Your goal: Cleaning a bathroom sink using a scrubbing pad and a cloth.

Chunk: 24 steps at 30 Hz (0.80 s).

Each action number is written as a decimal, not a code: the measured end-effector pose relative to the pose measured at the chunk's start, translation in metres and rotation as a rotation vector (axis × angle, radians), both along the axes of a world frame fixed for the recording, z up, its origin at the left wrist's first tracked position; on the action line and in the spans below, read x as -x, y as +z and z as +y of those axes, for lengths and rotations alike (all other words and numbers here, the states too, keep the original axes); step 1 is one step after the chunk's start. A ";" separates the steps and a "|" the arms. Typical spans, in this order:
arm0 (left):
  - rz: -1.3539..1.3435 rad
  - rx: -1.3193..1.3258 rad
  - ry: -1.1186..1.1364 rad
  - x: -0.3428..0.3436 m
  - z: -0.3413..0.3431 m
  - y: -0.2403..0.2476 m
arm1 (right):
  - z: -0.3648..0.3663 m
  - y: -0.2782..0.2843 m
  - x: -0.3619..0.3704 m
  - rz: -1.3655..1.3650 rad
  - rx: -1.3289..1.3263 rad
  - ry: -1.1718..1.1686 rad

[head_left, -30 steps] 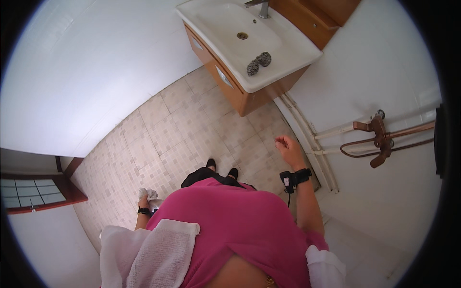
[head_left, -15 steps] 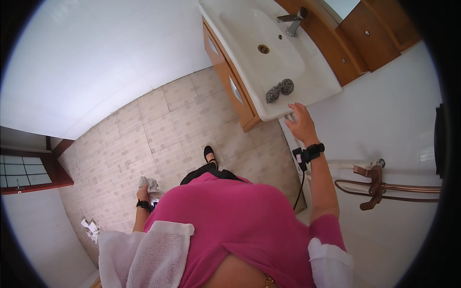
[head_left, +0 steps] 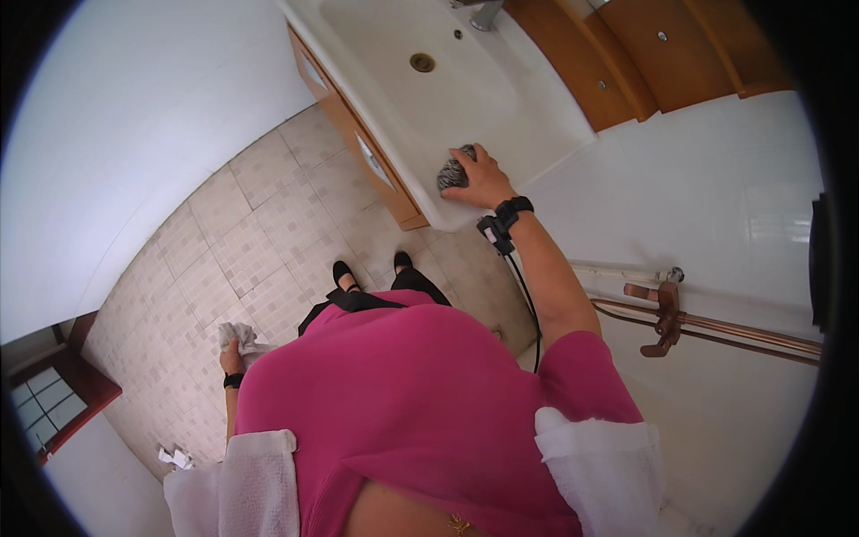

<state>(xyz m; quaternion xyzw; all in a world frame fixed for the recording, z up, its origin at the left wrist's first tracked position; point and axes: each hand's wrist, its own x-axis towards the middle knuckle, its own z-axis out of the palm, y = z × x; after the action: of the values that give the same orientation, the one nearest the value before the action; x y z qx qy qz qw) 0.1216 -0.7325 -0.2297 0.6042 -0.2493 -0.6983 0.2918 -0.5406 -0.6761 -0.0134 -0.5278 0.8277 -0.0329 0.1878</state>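
Note:
My right hand (head_left: pixel 486 182) reaches over the near end of the white washbasin (head_left: pixel 528 152), its thumb and fingers curled around grey steel wool scourers (head_left: pixel 455 173). The scourers rest on the basin's surface, and the hand covers part of them. Down at my left side, my left hand (head_left: pixel 233 356) is closed on a crumpled greyish-white cloth (head_left: pixel 234 335). Some of that cloth is hidden behind my pink top.
The basin sits on a wooden cabinet (head_left: pixel 358 134) with a drain (head_left: pixel 422 63) and a metal tap (head_left: pixel 486 15). A copper-coloured shower fixture (head_left: pixel 664 320) is on the right wall. Tiled floor (head_left: pixel 224 233) lies left; a dark red door (head_left: pixel 67 398) stands at far left.
My right hand has moved onto the scourers and closed around them. I have come nearer the basin, and both feet now show. The left hand still holds the cloth.

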 end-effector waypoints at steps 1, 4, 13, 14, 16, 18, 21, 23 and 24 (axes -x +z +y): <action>-0.003 -0.012 -0.008 0.011 0.000 0.011 | -0.001 -0.005 0.011 -0.003 -0.012 -0.008; 0.079 -0.054 0.079 0.048 0.004 0.044 | -0.007 0.006 0.033 0.046 0.100 0.027; 0.014 0.057 0.063 0.099 0.034 0.034 | -0.010 0.005 0.126 0.267 -0.095 -0.244; -0.008 0.025 0.085 0.097 0.035 0.031 | -0.005 0.001 0.134 0.252 -0.023 -0.280; -0.063 -0.026 0.143 0.087 0.046 0.026 | 0.001 -0.004 0.140 0.267 0.070 -0.332; -0.091 -0.067 0.190 0.082 0.055 0.017 | 0.002 -0.013 0.126 0.308 0.058 -0.324; -0.123 -0.107 0.252 0.081 0.067 0.008 | -0.006 -0.003 0.076 0.227 0.126 -0.200; -0.125 -0.126 0.275 0.084 0.065 0.002 | -0.008 -0.010 0.021 0.091 0.197 0.099; -0.125 -0.134 0.292 0.085 0.069 -0.001 | -0.011 -0.001 0.015 0.070 0.194 0.078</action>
<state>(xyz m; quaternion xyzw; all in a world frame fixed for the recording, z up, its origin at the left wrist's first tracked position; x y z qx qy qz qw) 0.0369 -0.6635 -0.2305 0.6944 -0.1292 -0.6246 0.3331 -0.5561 -0.6867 -0.0140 -0.5760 0.8056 -0.0869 0.1078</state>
